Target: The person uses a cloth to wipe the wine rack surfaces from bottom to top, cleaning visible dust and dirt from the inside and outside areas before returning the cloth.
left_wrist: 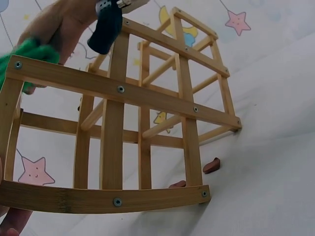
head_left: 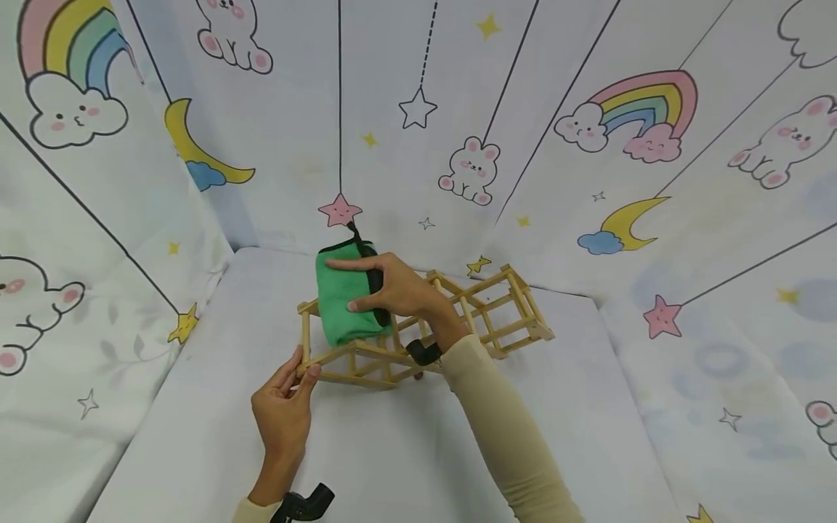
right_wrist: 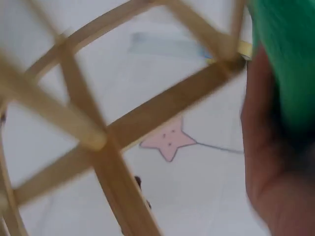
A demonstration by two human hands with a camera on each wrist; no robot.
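Observation:
My right hand (head_left: 404, 287) grips a folded green cloth (head_left: 343, 301) with a black edge and black loop, thumb and forefinger stretched across its face. The cloth is held against the left end of a slatted wooden rack (head_left: 356, 348), which looks like a folding wine rack. With my left hand (head_left: 284, 410) I pinch the rack's lower left front corner between thumb and fingers. The left wrist view shows the rack's bolted slats (left_wrist: 152, 100) close up, the cloth (left_wrist: 32, 53) at far left. In the right wrist view the cloth (right_wrist: 295, 54) is blurred.
The rack stretches to the right across a white-covered table (head_left: 366, 450). Small reddish-brown pieces (left_wrist: 211, 165) lie on the table beneath and beside it. A printed backdrop (head_left: 275, 145) with stars, bears and rainbows rises close behind and at both sides.

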